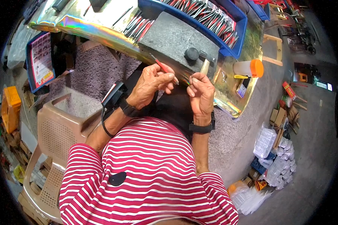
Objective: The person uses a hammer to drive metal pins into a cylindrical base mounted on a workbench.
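My left hand is closed round a slim, pen-like red stick with a dark, narrow tip pointing up and left. To its right, my right hand has its thumb and fingers pinched together; what lies between them is too small to make out. A tapered cream-coloured piece rises just beyond those fingers, and I cannot tell whether they touch it. Both hands are at the near edge of a grey stone-like block, which bears a round black knob. Dark straps circle both wrists.
A blue tray full of slim red, black and grey sticks stands behind the block. More sticks lie left of it on the shiny gold table cover. An orange-lidded jar is at right. A beige plastic chair stands at left.
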`<action>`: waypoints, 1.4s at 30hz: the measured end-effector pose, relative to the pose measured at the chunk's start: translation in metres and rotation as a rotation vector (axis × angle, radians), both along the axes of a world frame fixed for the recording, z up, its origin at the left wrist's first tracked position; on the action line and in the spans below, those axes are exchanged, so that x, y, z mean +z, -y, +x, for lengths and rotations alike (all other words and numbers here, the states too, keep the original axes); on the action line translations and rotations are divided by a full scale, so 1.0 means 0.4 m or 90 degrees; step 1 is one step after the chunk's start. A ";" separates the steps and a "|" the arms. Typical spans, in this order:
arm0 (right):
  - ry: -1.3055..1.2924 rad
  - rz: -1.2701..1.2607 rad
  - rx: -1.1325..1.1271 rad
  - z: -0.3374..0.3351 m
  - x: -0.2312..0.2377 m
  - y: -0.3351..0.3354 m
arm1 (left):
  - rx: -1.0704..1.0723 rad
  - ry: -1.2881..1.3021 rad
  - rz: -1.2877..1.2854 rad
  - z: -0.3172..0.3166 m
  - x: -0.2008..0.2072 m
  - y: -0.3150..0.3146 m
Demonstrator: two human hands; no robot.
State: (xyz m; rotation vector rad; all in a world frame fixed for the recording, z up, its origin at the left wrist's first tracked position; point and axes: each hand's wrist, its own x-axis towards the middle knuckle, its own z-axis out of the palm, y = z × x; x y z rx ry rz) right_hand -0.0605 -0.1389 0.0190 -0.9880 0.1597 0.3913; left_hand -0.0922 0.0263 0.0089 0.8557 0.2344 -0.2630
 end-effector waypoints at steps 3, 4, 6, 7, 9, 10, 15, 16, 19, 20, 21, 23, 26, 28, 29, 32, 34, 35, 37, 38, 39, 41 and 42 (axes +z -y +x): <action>0.000 -0.004 0.002 0.001 -0.003 0.000 | -0.004 0.001 0.001 0.001 -0.001 0.000; 0.002 -0.006 0.004 0.001 -0.005 0.001 | -0.003 -0.001 0.000 0.002 -0.001 0.000; 0.002 -0.009 0.008 0.002 -0.006 0.000 | -0.001 -0.005 -0.001 0.003 -0.004 0.001; 0.004 -0.012 0.012 0.002 -0.007 -0.001 | -0.005 -0.006 -0.001 0.004 -0.005 0.001; 0.005 -0.024 0.015 0.002 -0.008 -0.003 | -0.006 -0.010 0.001 0.007 -0.012 0.002; 0.007 -0.036 0.016 0.002 -0.008 -0.005 | -0.007 -0.012 -0.003 0.008 -0.018 0.003; -0.001 -0.063 0.014 -0.002 -0.010 -0.013 | -0.008 -0.027 -0.001 0.015 -0.022 0.005; 0.002 -0.072 0.016 -0.003 -0.011 -0.014 | -0.010 -0.029 -0.004 0.016 -0.023 0.006; 0.002 -0.095 0.019 -0.003 -0.011 -0.023 | -0.013 -0.037 -0.010 0.019 -0.030 0.007; -0.001 -0.094 0.021 -0.003 -0.013 -0.024 | -0.014 -0.041 -0.013 0.021 -0.032 0.008; -0.001 -0.105 0.025 -0.004 -0.013 -0.024 | -0.013 -0.044 -0.012 0.023 -0.032 0.008; -0.004 -0.116 0.030 -0.006 -0.014 -0.025 | -0.026 -0.049 -0.004 0.027 -0.031 0.008; -0.006 -0.124 0.019 -0.010 -0.019 -0.026 | -0.036 -0.054 0.000 0.033 -0.026 0.010; 0.009 -0.118 0.025 -0.012 -0.018 -0.025 | -0.033 -0.050 -0.002 0.035 -0.024 0.012; 0.008 -0.118 0.023 -0.013 -0.016 -0.025 | -0.029 -0.046 -0.004 0.035 -0.023 0.013; 0.010 -0.126 0.016 -0.011 -0.008 -0.023 | -0.025 -0.041 -0.001 0.033 -0.021 0.015; 0.029 -0.123 0.009 -0.015 -0.002 -0.020 | -0.022 -0.036 -0.005 0.032 -0.017 0.017; 0.032 -0.122 -0.010 -0.011 0.006 -0.024 | -0.016 -0.027 -0.008 0.033 -0.014 0.017; 0.028 -0.073 -0.008 -0.006 0.004 -0.015 | -0.011 -0.022 -0.012 0.037 -0.005 0.018; 0.028 -0.061 -0.008 -0.010 0.006 -0.014 | -0.008 -0.021 -0.018 0.034 -0.002 0.019; 0.030 -0.061 -0.007 -0.014 0.009 -0.016 | -0.007 -0.018 -0.017 0.032 0.003 0.018; 0.036 -0.060 -0.009 -0.021 0.015 -0.021 | -0.003 -0.039 -0.028 0.029 0.011 0.017; 0.038 -0.059 -0.009 -0.026 0.019 -0.023 | -0.002 -0.038 -0.027 0.026 0.013 0.018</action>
